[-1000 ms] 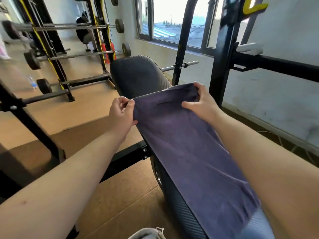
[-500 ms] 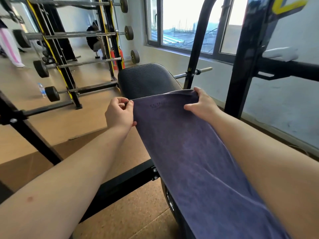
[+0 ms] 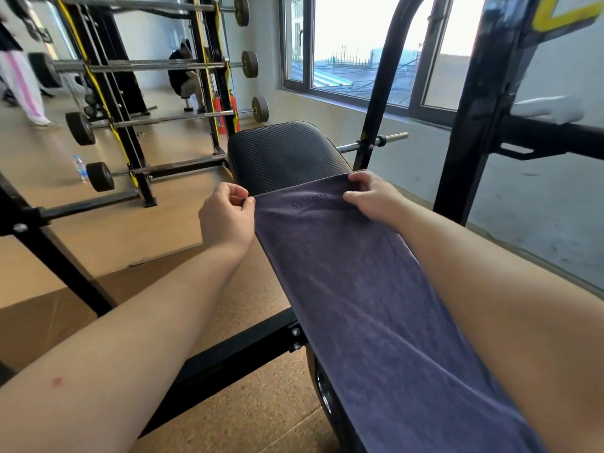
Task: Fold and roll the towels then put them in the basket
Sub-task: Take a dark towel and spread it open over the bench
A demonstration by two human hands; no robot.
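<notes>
The far edge of the purple towel [image 3: 359, 289] now lies lower on the bench pad [image 3: 284, 155] (centre frame). The left hand [image 3: 225, 214] and right hand [image 3: 372, 197] each pinch a corner, so folding can probably begin.

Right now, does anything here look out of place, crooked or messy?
Little stands out. The purple towel lies flat and straight along the bench, left hand and right hand pinching its far corners. Only a water bottle stands loose on the floor by the weight rack.
</notes>
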